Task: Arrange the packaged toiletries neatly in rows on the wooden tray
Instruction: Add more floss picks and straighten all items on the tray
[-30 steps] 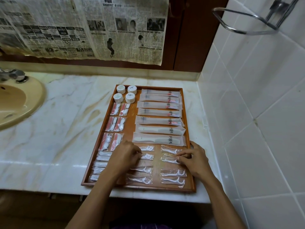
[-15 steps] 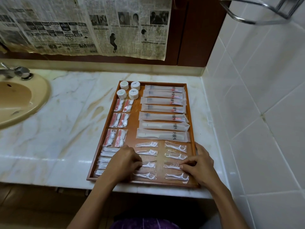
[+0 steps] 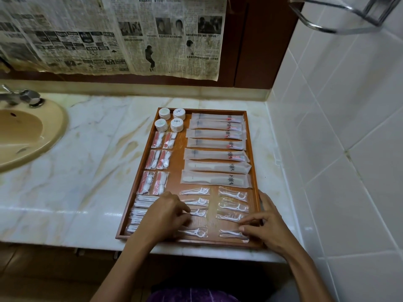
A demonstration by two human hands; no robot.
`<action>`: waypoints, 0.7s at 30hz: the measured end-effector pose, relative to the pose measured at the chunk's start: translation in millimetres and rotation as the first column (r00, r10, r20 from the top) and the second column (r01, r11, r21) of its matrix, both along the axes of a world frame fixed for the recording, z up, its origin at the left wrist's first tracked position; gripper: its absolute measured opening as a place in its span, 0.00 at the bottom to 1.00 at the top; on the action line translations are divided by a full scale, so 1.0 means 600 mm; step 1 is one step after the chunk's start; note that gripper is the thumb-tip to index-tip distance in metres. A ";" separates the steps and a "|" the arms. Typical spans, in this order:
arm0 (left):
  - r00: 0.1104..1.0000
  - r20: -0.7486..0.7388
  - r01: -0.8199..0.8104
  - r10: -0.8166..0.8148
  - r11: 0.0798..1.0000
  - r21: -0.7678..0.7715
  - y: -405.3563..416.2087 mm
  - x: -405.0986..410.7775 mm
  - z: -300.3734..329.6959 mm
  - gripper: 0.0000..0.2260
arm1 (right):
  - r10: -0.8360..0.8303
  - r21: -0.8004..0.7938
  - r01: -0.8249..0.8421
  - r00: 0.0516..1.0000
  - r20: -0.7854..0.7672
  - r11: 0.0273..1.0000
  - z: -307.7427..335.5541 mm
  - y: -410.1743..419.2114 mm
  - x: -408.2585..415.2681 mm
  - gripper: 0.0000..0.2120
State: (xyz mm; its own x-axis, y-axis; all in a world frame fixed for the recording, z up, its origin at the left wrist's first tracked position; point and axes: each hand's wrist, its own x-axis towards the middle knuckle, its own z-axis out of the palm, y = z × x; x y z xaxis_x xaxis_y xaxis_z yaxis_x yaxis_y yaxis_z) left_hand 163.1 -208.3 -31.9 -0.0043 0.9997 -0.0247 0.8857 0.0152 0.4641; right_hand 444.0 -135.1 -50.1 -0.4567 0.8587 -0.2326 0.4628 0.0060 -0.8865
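Floss-pick packets (image 3: 233, 234) look light, slippery; pinch film edges; right hand (image 3: 265, 228) pinches one, left hand (image 3: 168, 216) presses flat, fingers straight.

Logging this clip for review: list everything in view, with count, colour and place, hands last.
tray: one, brown wood, on counter by tiled wall
long packets: seven, frosted white, tray's right side
round tubs: four stacks, white, tray's far left corner
small sachets: six, red and white, left column
swab packets: several, white, near left corner, count unclear
floss picks: at least eight, clear-wrapped, near rows
counter: one, cream marble
sink: one, tan, left
newspaper: yellowed, back wall
left hand: on left floss column
right hand: pinching nearest right floss pick
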 end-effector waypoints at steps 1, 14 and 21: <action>0.999 0.014 0.034 -0.034 0.999 -0.025 -0.007 0.001 0.002 0.07 | 0.037 0.014 -0.038 0.999 0.011 0.999 -0.001 -0.004 0.004 0.07; 0.992 -0.097 0.074 -0.085 0.991 -0.108 -0.018 0.011 -0.012 0.07 | -0.049 0.165 0.034 0.995 0.087 0.986 -0.022 -0.011 -0.008 0.09; 0.994 -0.073 0.073 -0.078 0.994 -0.076 -0.015 0.009 -0.011 0.06 | -0.057 0.194 0.042 0.995 0.076 0.980 -0.021 -0.012 -0.005 0.08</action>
